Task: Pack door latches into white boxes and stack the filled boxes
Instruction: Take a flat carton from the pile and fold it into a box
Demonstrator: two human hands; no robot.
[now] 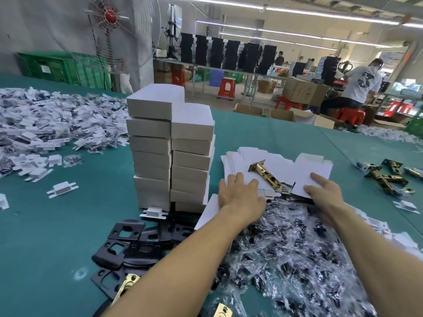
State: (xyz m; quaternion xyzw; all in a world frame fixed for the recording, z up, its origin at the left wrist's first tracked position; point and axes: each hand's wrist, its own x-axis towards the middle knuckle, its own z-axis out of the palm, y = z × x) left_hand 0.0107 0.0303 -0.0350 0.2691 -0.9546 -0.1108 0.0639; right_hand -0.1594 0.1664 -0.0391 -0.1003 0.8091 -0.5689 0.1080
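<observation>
On the green table, just right of the two-column stack of filled white boxes, both hands lie on a fanned heap of flat box blanks. The left hand presses down with its fingers spread and straight. The right hand rests straight fingers on a blank's near edge; whether its thumb is tucked under cannot be told. One brass door latch lies across the blanks between the hands, and more latches lie loose at the far right. The step looks like freeing a single blank to fold. It would go best with the left hand pinning the heap while the right slides off only the top sheet, taking care that the latch does not slip into the bagged screws in front.
</observation>
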